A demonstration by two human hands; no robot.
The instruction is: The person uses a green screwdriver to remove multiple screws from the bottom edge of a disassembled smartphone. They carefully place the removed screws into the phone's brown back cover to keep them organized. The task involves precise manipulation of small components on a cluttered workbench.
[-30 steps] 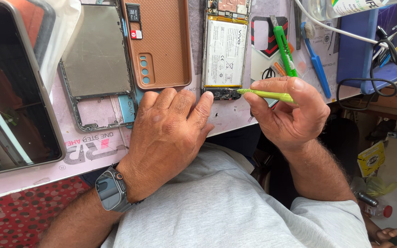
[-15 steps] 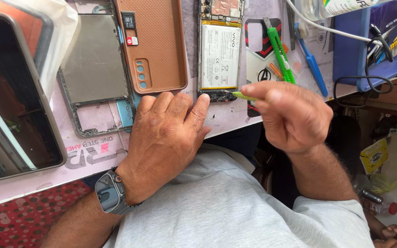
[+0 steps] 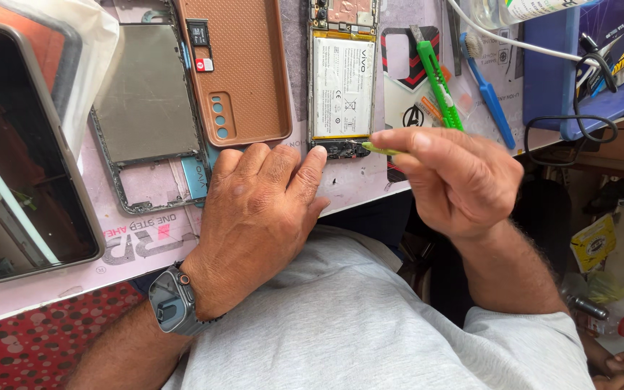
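Yellow-green and thin, a pointed tool (image 3: 380,150) is pinched in the right hand (image 3: 456,180), its tip touching the dark lower end of the opened phone (image 3: 342,79) on the pale surface (image 3: 146,235). That phone lies face down with its white battery (image 3: 343,87) exposed. The left hand (image 3: 254,217) rests flat, palm down, holding nothing, its fingertips just beside the phone's bottom edge. An orange back cover (image 3: 236,68) and a grey frame (image 3: 146,108) lie to the left, a green cutter (image 3: 438,83) and blue toothbrush (image 3: 489,90) to the right
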